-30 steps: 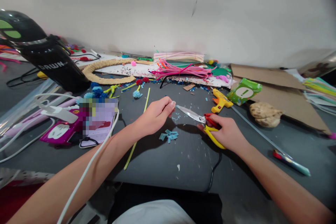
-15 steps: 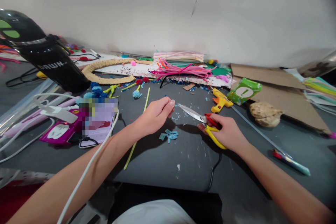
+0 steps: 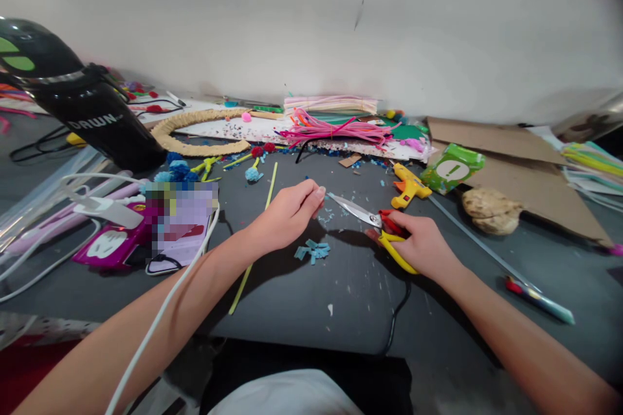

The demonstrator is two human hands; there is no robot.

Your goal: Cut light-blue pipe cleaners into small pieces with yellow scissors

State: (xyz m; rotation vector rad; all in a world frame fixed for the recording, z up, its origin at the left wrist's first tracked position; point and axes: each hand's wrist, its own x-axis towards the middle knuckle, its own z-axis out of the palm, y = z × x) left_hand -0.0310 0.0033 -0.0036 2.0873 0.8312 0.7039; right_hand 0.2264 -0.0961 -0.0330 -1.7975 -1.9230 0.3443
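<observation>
My right hand (image 3: 421,241) is wrapped round the red and yellow handles of a pair of scissors (image 3: 357,211). The blades point left, and their tips are close to the fingertips of my left hand (image 3: 296,207). My left hand is pinched; a tiny bit of light blue shows at its fingertips, mostly hidden, so I cannot tell its kind for sure. Below lies a small pile of light blue cut strips (image 3: 314,251), with finer blue scraps (image 3: 331,214) scattered under the blades. Beside my left forearm a yellow-green pipe cleaner (image 3: 271,185) lies on the grey table.
A black bottle (image 3: 109,120) stands at the left, near a phone (image 3: 187,233) and a purple power bank (image 3: 114,243) with white cables. At the back are pink pipe cleaners (image 3: 335,130) and a wrapped ring (image 3: 170,133). A yellow glue gun (image 3: 409,187) and cardboard (image 3: 535,191) lie right.
The scissor blades have closed slightly. Otherwise both hands stay in nearly the same place.
</observation>
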